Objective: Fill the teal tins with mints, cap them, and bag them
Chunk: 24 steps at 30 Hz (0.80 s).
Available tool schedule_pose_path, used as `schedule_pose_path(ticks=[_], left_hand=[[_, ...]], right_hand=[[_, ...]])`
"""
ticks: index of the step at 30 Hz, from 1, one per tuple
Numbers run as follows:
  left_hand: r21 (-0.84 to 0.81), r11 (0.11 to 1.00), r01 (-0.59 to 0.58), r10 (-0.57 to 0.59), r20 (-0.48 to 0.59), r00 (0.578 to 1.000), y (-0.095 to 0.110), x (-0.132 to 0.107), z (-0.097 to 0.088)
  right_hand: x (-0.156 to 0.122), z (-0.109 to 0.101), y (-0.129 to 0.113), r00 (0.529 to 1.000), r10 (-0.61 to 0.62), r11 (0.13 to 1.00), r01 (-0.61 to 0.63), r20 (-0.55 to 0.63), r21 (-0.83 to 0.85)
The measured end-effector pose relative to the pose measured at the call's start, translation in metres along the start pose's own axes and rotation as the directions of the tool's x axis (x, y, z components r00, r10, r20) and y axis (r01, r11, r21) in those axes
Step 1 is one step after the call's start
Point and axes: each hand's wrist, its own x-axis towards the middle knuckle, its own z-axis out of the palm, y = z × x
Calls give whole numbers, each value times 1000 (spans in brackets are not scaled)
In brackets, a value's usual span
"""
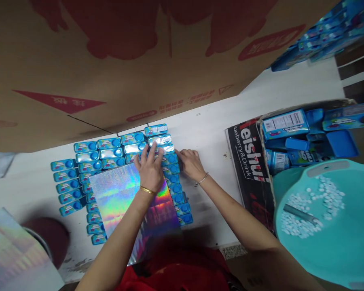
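My left hand (151,171) lies spread over the top edge of a shiny holographic sheet (121,206), its fingertips on the small blue tins beneath. My right hand (191,165) is beside the right side of the tin rows, fingers curled and closed, their tips close against a tin's end; whether anything is in them I cannot make out. Blue candy tins (171,169) lie packed side by side in columns, and the sheet covers many of them. Some upper tins, such as one tin (160,140), reflect glare.
A large cardboard box (124,76) stands behind the tins. To the right are a black carton (248,161) holding blue packages and a turquoise basin (346,234) with white pellets and a grey tube (301,214). Another holographic sheet (18,254) overlaps a dark red round container (50,238) at left.
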Motion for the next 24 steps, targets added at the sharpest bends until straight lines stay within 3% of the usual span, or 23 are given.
schedule_pose_path(ticks=[3,6,9,12,15,18,24], left_hand=[[-35,999,-6,5,-30,1000,-20,-3,-23],[66,997,51,-49,-35,998,-46,-13,-44],[161,985,69,-72,15,997,-64,-22,-56],[91,996,0,-6,71,997,-70,-25,-62],[34,994,-103,101,53,993,-73,-25,-68],[101,980,-171,171,4,985,-77,-26,-72],[144,972,-183,183,15,983,-81,-41,-61]], right_hand=[[-3,-16,-8,984,86,996,-80,-158,45],[-6,-30,-40,957,37,990,4,-288,141],[-3,-29,-80,965,-113,985,141,-238,102],[5,-17,-107,965,-203,978,208,-163,11],[14,-9,-118,961,-251,968,250,-112,-28],[23,-6,-123,968,-240,971,240,-69,-6],[34,4,-131,983,-169,986,169,-68,-4]])
